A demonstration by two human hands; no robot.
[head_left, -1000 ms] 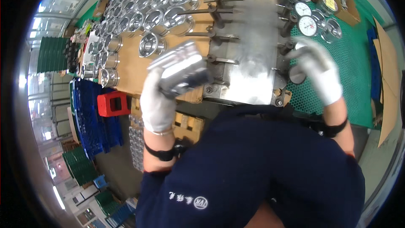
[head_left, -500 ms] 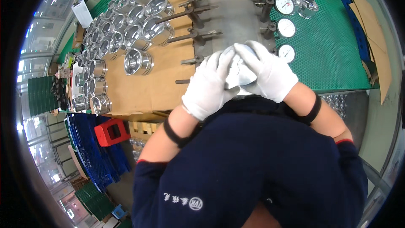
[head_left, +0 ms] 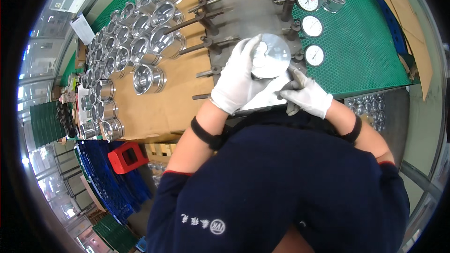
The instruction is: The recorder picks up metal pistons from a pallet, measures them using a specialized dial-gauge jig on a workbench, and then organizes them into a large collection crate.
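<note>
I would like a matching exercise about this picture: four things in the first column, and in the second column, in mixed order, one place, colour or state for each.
Column one
1. left hand
2. right hand
3. stool
4. dials

Column two
A. red all over
B. white-faced, along the right of the plate
C. gripping the round metal part
D. gloved, partly white and partly grey

Right pairs
1-C; 2-D; 3-A; 4-B

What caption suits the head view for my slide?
Gloved left hand holds a round metal part, right hand close by, near dials.
</note>
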